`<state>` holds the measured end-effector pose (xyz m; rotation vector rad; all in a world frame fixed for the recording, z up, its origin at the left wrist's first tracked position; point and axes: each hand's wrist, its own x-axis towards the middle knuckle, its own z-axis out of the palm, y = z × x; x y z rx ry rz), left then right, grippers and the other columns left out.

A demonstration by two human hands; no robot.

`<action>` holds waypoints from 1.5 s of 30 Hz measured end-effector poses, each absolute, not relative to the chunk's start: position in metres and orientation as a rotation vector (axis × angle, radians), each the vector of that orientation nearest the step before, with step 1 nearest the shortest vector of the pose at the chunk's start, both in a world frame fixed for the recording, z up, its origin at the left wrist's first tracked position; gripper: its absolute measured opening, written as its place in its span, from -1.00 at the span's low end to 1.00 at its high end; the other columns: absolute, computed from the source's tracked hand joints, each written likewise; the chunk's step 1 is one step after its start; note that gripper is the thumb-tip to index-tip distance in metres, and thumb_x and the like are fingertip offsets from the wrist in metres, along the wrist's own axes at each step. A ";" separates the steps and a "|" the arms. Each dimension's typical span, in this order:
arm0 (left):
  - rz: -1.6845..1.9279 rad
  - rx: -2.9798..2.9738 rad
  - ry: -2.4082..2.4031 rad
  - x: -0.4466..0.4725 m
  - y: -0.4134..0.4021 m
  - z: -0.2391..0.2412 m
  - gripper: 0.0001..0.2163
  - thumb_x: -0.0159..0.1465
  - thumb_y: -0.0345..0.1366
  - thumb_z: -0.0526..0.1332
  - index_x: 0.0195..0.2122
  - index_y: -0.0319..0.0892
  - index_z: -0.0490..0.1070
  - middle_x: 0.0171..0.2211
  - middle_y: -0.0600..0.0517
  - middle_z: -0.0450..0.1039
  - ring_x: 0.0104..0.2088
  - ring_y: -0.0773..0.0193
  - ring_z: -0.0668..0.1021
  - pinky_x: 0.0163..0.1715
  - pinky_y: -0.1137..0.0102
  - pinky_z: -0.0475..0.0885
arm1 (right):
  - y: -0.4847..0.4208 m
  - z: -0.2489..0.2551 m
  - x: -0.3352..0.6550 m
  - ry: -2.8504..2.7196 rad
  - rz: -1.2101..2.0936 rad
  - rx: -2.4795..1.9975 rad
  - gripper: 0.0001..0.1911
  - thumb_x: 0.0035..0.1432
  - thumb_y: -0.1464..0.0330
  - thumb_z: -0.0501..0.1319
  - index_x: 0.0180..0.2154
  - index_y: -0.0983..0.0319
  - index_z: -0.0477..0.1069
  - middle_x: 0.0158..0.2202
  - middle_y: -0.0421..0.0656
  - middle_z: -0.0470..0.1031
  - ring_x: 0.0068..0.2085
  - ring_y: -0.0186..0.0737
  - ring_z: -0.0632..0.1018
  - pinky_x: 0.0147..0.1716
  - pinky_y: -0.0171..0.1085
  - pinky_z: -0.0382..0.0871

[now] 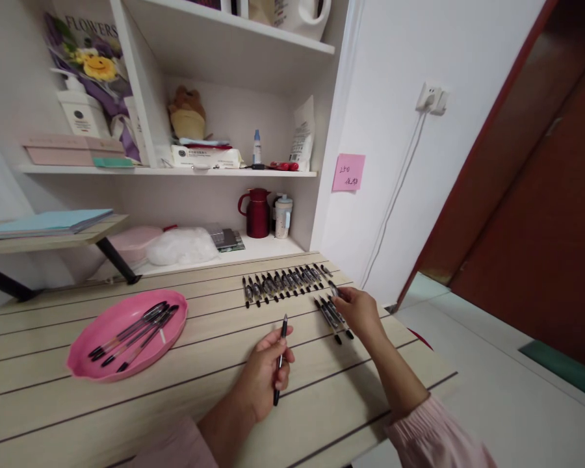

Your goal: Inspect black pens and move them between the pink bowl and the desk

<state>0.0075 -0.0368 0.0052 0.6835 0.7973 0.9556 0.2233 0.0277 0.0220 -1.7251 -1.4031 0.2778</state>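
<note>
My left hand (268,370) is closed around a black pen (281,364), its bare tip pointing up and away. To the right, the fingers of my right hand (358,309) pinch a small dark piece (332,286) that looks like a pen cap; the fingers partly hide it. This piece is at the right end of a row of short black-and-clear pieces (285,283), lined up side by side on the table (199,396). Several black-ended pens (330,320) lie together just below my right hand. Further left, a pink dish (82,364) holds several more pens (136,335).
Behind the table is a white shelf unit (234,172) with a red jug (258,214), a cup (283,218) and a fluffy white bundle (182,247). A small raised stand (112,227) bears blue papers (49,221) at left. The table's right edge drops to the floor (468,390).
</note>
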 end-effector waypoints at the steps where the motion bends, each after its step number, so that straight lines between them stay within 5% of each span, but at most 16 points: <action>1: 0.956 0.686 0.796 0.008 -0.037 0.005 -0.67 0.13 -0.33 0.15 -0.05 -0.17 0.28 -0.58 0.13 0.29 -0.76 0.57 0.14 -0.76 0.57 -0.12 | 0.024 0.020 0.222 -1.489 0.193 -1.805 -0.78 -0.05 0.29 0.15 -0.40 0.29 0.46 -0.55 -0.12 0.48 -0.47 -0.22 0.46 -0.51 -0.32 0.17; 11: 0.948 0.703 0.785 0.008 -0.037 0.004 -0.64 0.08 -0.28 0.20 -0.07 -0.16 0.30 -0.58 0.14 0.30 -0.77 0.57 0.14 -0.75 0.56 -0.13 | 0.005 -0.006 0.183 -1.931 -0.092 -2.087 -0.88 0.08 0.44 0.11 -0.32 0.33 0.38 -0.32 0.05 0.49 -0.30 -0.12 0.51 -0.38 -0.28 0.19; 22: 0.929 0.740 0.805 0.008 -0.039 0.007 -0.66 0.07 -0.27 0.21 -0.10 -0.18 0.31 -0.59 0.15 0.29 -0.77 0.57 0.15 -0.75 0.55 -0.13 | 0.002 -0.004 0.183 -1.852 -0.130 -2.113 -0.84 0.10 0.37 0.10 -0.29 0.31 0.35 -0.31 0.03 0.47 -0.29 -0.15 0.49 -0.38 -0.30 0.20; 28: 0.915 0.770 0.811 0.009 -0.038 0.007 -0.72 0.07 -0.25 0.21 -0.19 -0.19 0.32 -0.60 0.17 0.29 -0.77 0.57 0.17 -0.76 0.55 -0.11 | 0.004 0.004 0.171 -1.523 0.584 -1.621 -0.74 0.02 0.23 0.14 -0.59 0.23 0.32 -0.62 -0.20 0.40 -0.55 -0.29 0.39 -0.53 -0.34 0.14; 33: 0.915 0.794 0.805 0.011 -0.038 0.005 -0.76 0.06 -0.22 0.22 -0.28 -0.18 0.31 -0.61 0.19 0.27 -0.78 0.58 0.17 -0.76 0.55 -0.11 | 0.003 0.008 0.143 -1.168 1.230 -1.231 -0.62 -0.11 0.06 0.22 -0.61 0.24 0.28 -0.68 -0.27 0.35 -0.64 -0.37 0.34 -0.61 -0.38 0.09; 45: 0.922 0.844 0.849 0.013 -0.038 0.002 -0.79 0.14 -0.12 0.11 -0.37 -0.15 0.21 -0.61 0.19 0.28 -0.80 0.56 0.17 -0.78 0.55 -0.11 | 0.000 0.007 0.137 -1.006 1.430 -0.956 -0.66 -0.25 0.17 0.37 -0.61 0.30 0.34 -0.72 -0.30 0.29 -0.66 -0.47 0.23 -0.62 -0.40 0.04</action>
